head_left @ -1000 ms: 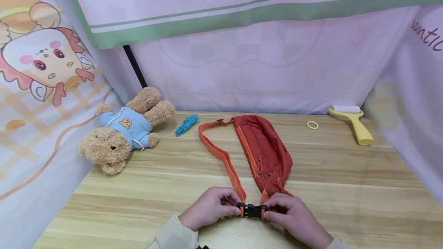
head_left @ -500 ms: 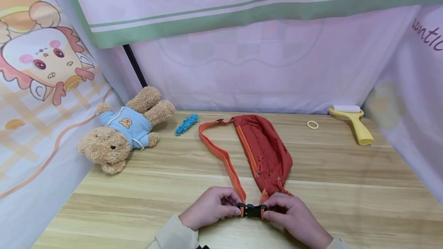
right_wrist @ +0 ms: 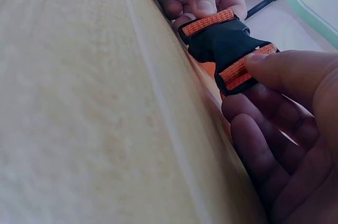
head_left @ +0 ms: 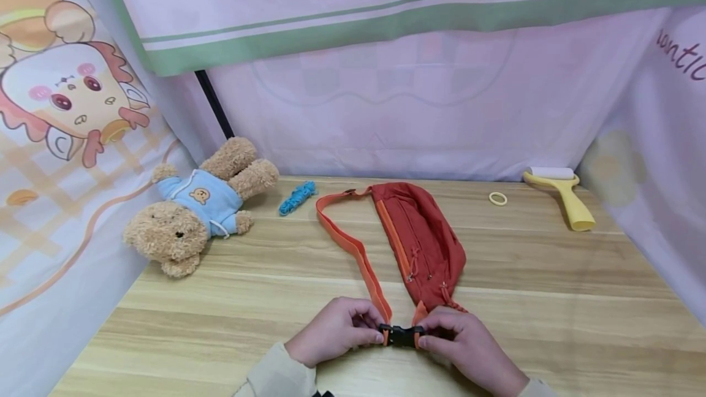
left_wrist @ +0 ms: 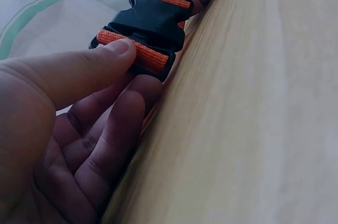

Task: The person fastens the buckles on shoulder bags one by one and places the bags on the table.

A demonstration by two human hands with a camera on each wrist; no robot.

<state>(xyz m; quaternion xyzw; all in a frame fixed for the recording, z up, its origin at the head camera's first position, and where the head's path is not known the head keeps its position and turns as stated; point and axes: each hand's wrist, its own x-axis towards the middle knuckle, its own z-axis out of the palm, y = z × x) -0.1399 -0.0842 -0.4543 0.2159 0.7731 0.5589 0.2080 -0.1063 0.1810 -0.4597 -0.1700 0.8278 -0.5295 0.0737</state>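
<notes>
A red waist bag (head_left: pixel 421 241) lies on the table, its orange strap (head_left: pixel 353 244) looping out to the left. At the near side, the strap's black side-release buckle (head_left: pixel 404 336) has its two halves fitted together. My left hand (head_left: pixel 344 331) pinches the buckle's left end, thumb (left_wrist: pixel 119 49) on the orange webbing and fingers beneath. On the opposite end, my right hand (head_left: pixel 469 345) pinches in the same way, its thumb (right_wrist: pixel 259 63) over the webbing. The wrist views show the buckle (right_wrist: pixel 224 42) held close over the wood surface.
A teddy bear (head_left: pixel 212 198) in a blue top lies at the left. Beside it is a bundle of blue cord (head_left: pixel 298 198). Toward the back right are a small pale yellow ring (head_left: pixel 497 199) and a yellow-handled lint roller (head_left: pixel 570 201). Cloth curtains (head_left: pixel 386 115) border the table.
The right hand has shifted slightly left, bringing the buckle's halves closer, so the gap between them has narrowed. The bag and the other things stay where they were.
</notes>
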